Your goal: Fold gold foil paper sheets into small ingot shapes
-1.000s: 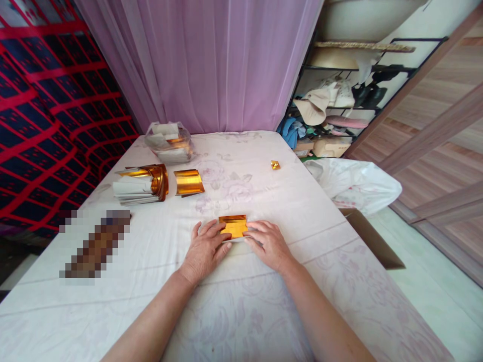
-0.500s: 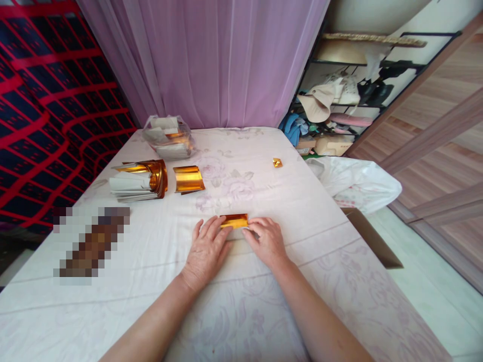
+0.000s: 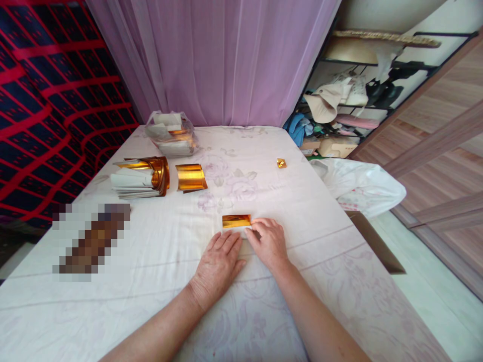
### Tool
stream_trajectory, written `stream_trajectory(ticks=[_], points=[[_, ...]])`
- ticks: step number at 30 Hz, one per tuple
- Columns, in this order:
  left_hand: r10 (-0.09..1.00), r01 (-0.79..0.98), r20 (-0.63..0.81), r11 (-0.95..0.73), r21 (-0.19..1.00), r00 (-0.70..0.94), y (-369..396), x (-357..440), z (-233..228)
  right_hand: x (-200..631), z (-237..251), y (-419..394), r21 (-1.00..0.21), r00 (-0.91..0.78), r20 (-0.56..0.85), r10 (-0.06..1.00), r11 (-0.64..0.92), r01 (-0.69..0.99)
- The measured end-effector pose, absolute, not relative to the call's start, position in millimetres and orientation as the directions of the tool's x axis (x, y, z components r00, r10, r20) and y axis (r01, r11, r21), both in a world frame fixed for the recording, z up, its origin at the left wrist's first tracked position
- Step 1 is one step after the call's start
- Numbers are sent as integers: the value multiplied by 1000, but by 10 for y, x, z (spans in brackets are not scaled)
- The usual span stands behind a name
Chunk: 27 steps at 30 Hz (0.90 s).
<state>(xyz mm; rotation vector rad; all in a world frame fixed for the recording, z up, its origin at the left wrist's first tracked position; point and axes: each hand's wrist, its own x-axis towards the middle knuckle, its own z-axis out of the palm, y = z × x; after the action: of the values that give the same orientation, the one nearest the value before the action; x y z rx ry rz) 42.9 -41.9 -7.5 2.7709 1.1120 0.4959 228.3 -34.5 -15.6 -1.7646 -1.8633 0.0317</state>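
A small sheet of gold foil paper [image 3: 236, 221] lies on the cloth in front of me, with a pale strip along its near side. My left hand [image 3: 221, 261] rests flat, fingers stretched out, the tips at that pale near strip. At the sheet's right end, my right hand [image 3: 269, 242] pinches the edge between thumb and fingers. Farther off to the left are a short stack of gold sheets [image 3: 191, 177] and a thicker curled bundle of foil paper [image 3: 141, 178]. A small folded gold piece [image 3: 281, 163] sits at the far right of the table.
A clear plastic bag [image 3: 173, 134] of paper stands at the back left. The table carries a flowered cloth [image 3: 158, 241]. Beyond its right edge are a white plastic bag [image 3: 366, 186], a cardboard piece [image 3: 375, 244] and a filled shelf rack. A purple curtain [image 3: 219, 60] hangs behind.
My left hand has slid off the gold surface toward me, down to the sheet's near edge, uncovering its left end. My right hand stays at the right edge. The view has shifted slightly.
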Motion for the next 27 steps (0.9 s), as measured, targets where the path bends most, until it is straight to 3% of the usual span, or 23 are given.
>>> stream_trajectory(ticks=[27], points=[[718, 689, 194, -696, 202, 669, -397, 421, -63, 2259, -151, -343, -353, 51, 380, 924, 93, 931]])
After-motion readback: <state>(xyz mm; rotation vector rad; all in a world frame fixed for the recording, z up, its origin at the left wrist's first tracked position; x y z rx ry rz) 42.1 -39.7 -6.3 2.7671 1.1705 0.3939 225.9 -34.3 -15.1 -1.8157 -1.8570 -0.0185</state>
